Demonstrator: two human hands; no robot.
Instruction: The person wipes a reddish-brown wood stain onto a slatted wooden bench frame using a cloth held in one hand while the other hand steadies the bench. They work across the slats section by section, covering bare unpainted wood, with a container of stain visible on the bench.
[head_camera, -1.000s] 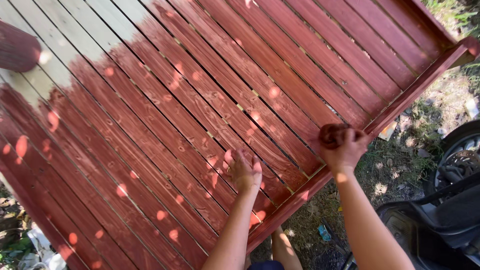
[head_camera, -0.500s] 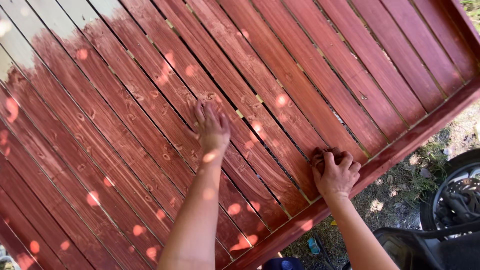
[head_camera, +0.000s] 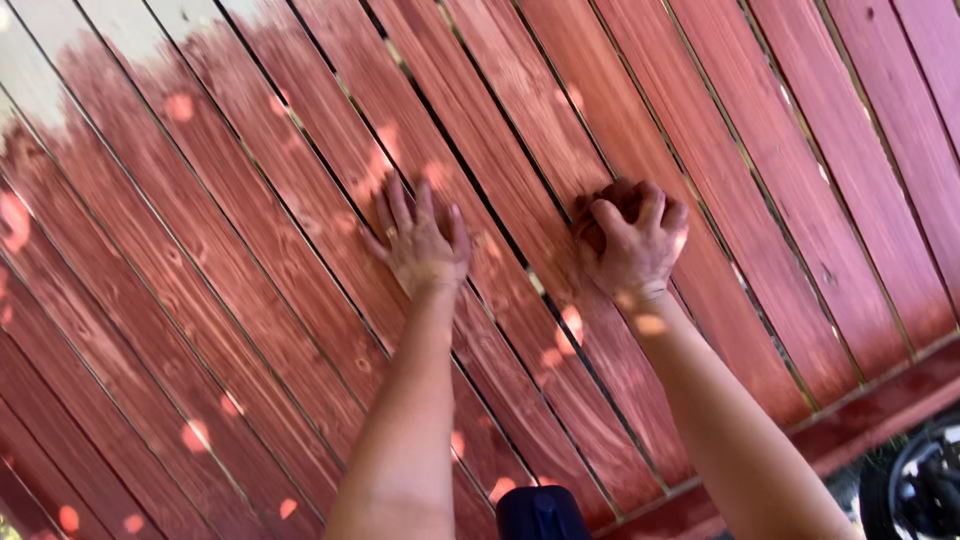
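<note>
A surface of wooden boards (head_camera: 250, 330) stained red-brown fills the view, its slats running diagonally. My left hand (head_camera: 420, 240) lies flat on a board with the fingers spread, holding nothing. A little to its right, my right hand (head_camera: 635, 245) is clenched around a dark, stain-soaked pad (head_camera: 592, 208) pressed against a board. Only a small edge of the pad shows past the fingers.
Pale bare wood (head_camera: 40, 70) remains at the upper left. A stained rail (head_camera: 880, 400) edges the boards at the lower right, with a black wheel (head_camera: 915, 480) beyond it. A dark blue object (head_camera: 540, 512) pokes in at the bottom centre.
Both hands have moved further onto the boards, away from the rail. The right hand with the pad went from the edge rail to a mid-board spot; the view has closed in.
</note>
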